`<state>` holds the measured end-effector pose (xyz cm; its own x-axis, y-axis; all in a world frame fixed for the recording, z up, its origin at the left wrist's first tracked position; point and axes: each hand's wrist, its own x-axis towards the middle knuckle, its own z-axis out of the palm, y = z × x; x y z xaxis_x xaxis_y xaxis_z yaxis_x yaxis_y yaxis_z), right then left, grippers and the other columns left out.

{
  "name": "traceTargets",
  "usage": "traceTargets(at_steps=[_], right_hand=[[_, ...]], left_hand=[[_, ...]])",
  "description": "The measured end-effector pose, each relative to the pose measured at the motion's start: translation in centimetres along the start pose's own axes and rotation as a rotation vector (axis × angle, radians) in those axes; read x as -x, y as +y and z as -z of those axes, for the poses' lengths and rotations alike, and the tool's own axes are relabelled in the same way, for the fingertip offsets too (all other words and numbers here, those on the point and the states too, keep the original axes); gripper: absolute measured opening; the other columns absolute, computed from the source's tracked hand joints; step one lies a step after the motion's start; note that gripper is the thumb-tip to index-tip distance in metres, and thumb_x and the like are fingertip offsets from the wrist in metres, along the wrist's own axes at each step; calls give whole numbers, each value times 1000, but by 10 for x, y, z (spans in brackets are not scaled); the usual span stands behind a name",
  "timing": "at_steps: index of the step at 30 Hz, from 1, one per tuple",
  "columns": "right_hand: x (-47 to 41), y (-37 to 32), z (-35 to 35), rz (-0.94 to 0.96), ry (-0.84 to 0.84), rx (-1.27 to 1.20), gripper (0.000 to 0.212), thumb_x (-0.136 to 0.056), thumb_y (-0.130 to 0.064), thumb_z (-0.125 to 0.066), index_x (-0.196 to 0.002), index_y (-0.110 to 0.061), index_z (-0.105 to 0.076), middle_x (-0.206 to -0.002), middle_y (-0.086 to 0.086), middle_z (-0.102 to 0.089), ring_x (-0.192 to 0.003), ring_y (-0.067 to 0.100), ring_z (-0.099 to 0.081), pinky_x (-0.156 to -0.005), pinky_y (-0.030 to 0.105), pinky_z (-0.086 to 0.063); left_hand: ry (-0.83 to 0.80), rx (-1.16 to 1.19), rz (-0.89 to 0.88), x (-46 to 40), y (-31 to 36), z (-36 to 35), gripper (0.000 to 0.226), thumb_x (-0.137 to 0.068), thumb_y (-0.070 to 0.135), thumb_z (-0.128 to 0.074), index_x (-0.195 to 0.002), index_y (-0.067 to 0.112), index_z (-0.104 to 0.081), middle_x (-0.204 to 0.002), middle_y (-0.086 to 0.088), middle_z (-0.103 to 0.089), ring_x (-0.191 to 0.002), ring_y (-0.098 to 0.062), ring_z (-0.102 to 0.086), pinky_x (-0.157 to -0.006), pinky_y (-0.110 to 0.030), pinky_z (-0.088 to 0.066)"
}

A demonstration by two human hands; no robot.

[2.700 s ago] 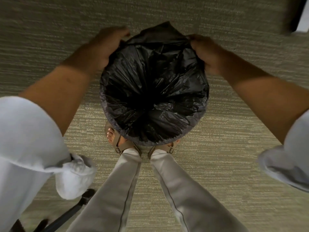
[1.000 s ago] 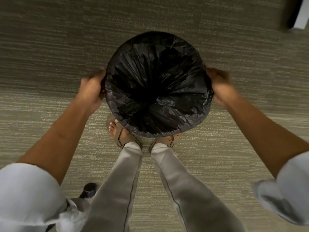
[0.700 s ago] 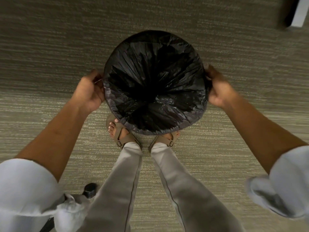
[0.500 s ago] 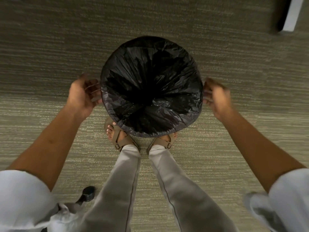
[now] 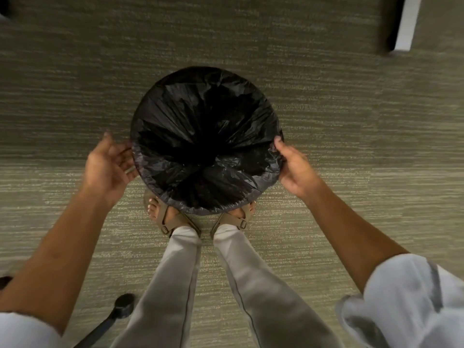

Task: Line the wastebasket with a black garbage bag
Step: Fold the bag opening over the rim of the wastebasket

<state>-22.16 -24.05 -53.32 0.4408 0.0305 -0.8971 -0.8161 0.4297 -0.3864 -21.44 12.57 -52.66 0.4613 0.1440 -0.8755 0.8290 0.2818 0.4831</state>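
The black garbage bag (image 5: pixel 206 144) sits in the round wastebasket (image 5: pixel 213 209) on the carpet (image 5: pixel 351 146), its edge folded over the rim (so the basket itself hardly shows). The left hand (image 5: pixel 108 167) is beside the rim, fingers loose and spread, holding nothing. The right hand (image 5: pixel 293 169) touches the bag's edge; whether it pinches is hard to tell. Feet in sandals (image 5: pixel 175 222) peek out, partly hidden.

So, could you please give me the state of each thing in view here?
garbage bag: opened inside, edge folded over the rim
wastebasket: upright on the carpet, lined
left hand: open, beside the rim
right hand: fingers at the bag's edge, grip unclear
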Motion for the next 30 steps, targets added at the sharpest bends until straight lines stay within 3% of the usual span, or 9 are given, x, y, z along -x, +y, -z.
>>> traceTargets(at_steps=[2,5,9,14,18,22,24,27,30], right_hand=[[0,1,-2,-51,-104,-87,43,-94,-43,-58,-122,-12,-69,-129,13,-67,-121,30,-63,-104,50,-48],[-1,1,-6,-46,-151,-179,36,-92,-42,-59,-109,-16,-77,-121,11,-72,-114,29,-67,-92,46,-55],[-5,0,-6,31,-12,57,32,-87,-20,-67,-115,-5,-66,-111,12,-75,-110,31,-68,-91,40,-56],[-5,-4,2,179,189,568,16,-86,-21,-74,-102,-22,-72,-102,-2,-76,-93,12,-73,-90,35,-58],[-5,-10,7,161,128,661,22,-87,-19,-74,-108,-12,-72,-107,6,-76,-98,20,-73,-94,43,-57],[-6,-15,5,175,119,788,25,-87,-13,-73,-112,-10,-71,-109,5,-75,-98,18,-72,-95,40,-57],[-4,-19,9,180,130,785,20,-87,-10,-73,-107,-9,-72,-104,6,-77,-94,19,-74,-91,39,-59],[4,-25,23,198,149,706,15,-85,-4,-73,-100,-8,-73,-97,9,-77,-84,16,-76,-78,30,-62],[20,-33,45,222,176,575,18,-83,4,-72,-100,-1,-72,-92,9,-77,-77,14,-76,-66,21,-60]], left_hand=[[11,39,15,1,-2,-1,63,-95,57,-37,-120,7,-65,-123,-12,-66,-112,-25,-61,-106,-42,-46],[21,114,34,3,-5,-3,62,-96,53,-38,-125,3,-60,-128,-13,-64,-120,-28,-60,-105,-42,-46],[42,119,29,2,-4,-5,43,-96,51,-41,-95,14,-63,-95,-3,-66,-99,-22,-61,-101,-40,-46],[228,-28,-47,-6,-4,-8,42,-95,46,-46,-60,27,-57,-63,14,-63,-74,-10,-55,-78,-34,-40],[292,-24,-112,-11,-3,-8,20,-94,36,-50,-84,25,-64,-58,14,-65,-75,-11,-61,-74,-35,-47],[331,-46,-140,-15,-5,-8,47,-92,28,-47,-135,11,-54,-78,6,-65,-77,-10,-64,-75,-36,-50],[343,-88,-147,-16,-5,-11,45,-92,25,-43,-130,8,-56,-74,9,-65,-70,-7,-65,-72,-35,-47],[311,-119,-158,-17,3,-24,25,-92,23,-39,-92,20,-63,-69,9,-67,-72,-9,-66,-72,-36,-46],[196,-146,-207,-14,17,-52,34,-97,22,-37,-125,17,-56,-86,6,-69,-92,-17,-64,-77,-39,-45]])
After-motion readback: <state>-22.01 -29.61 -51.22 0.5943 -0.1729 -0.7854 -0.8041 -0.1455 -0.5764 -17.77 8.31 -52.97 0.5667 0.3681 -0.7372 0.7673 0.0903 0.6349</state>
